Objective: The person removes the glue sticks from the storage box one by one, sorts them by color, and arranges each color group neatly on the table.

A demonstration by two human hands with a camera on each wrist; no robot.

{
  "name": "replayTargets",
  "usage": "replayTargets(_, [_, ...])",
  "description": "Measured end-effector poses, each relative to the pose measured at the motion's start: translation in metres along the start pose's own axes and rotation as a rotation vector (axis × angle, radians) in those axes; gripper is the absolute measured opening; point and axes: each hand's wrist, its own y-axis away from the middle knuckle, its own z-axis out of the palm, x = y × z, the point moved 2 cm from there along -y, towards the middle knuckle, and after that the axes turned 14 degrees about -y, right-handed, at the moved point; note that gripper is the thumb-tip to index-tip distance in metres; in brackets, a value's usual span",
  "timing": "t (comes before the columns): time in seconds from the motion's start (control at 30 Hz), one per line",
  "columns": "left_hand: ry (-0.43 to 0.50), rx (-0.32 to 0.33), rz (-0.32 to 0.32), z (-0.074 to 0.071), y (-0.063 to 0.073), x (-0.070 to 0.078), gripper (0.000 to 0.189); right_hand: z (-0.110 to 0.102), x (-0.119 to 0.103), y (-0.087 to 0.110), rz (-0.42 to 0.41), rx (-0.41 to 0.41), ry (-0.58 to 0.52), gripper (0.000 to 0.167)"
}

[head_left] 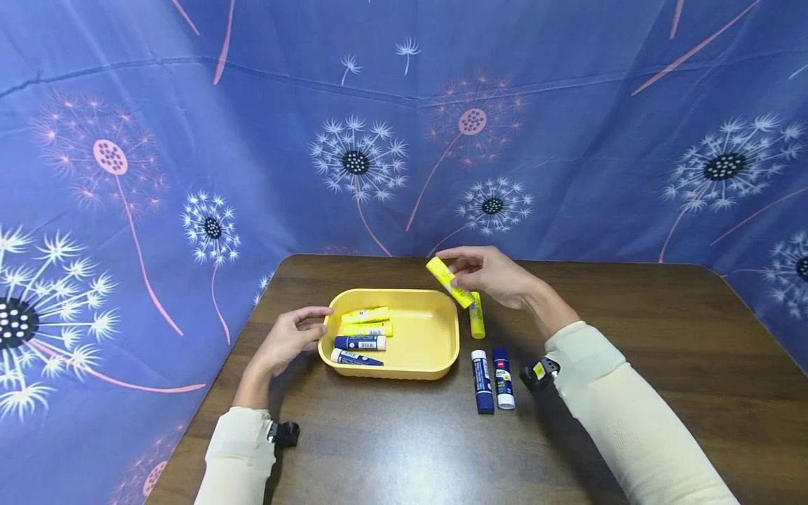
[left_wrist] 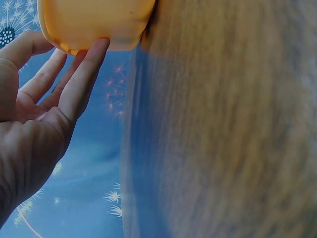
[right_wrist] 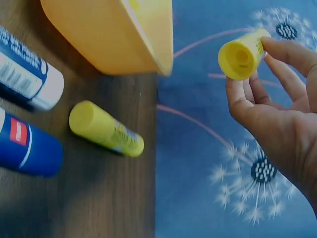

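My right hand [head_left: 499, 277] pinches a yellow glue stick [head_left: 449, 283] between thumb and fingers, tilted above the right rim of a yellow tray [head_left: 426, 333]. In the right wrist view, that glue stick's round end [right_wrist: 237, 59] faces the camera. My left hand [head_left: 287, 341] touches the tray's left end with extended fingertips, which meet the outer wall [left_wrist: 99, 22] in the left wrist view. Inside the tray, toward its left, lie two yellow glue sticks [head_left: 367, 330] and two blue-and-white ones [head_left: 360, 343].
Right of the tray, another yellow glue stick [head_left: 476, 319] lies on the brown wooden table [head_left: 631, 351]. In front of it are a blue glue stick with a white end [head_left: 482, 382] and one with a red mark [head_left: 503, 379]. Behind the table hangs a blue dandelion-print cloth [head_left: 404, 140].
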Motion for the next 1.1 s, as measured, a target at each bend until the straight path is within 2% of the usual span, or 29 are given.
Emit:
replayTargets(0.3, [-0.015, 0.003, -0.008, -0.002, 0.002, -0.003, 0.046, -0.029, 0.014, 0.01, 0.062, 0.189, -0.063, 0.061])
replayTargets(0.53, [-0.023, 0.004, 0.002, -0.002, 0.001, -0.003, 0.045, -0.046, 0.031, 0.017, 0.08, 0.352, -0.126, 0.065])
replayTargets(0.8, [-0.022, 0.003, 0.011, -0.001, 0.001, -0.002, 0.046, -0.055, 0.056, 0.027, 0.115, 0.479, -0.103, 0.068])
replayTargets(1.0, [-0.019, 0.002, 0.014, 0.0, 0.001, -0.001, 0.046, -0.051, 0.08, 0.029, 0.142, 0.571, -0.068, 0.068])
replayTargets(1.1, [-0.016, -0.003, 0.014, 0.0, 0.0, -0.001, 0.046, -0.048, 0.089, 0.031, 0.171, 0.591, -0.033, 0.066])
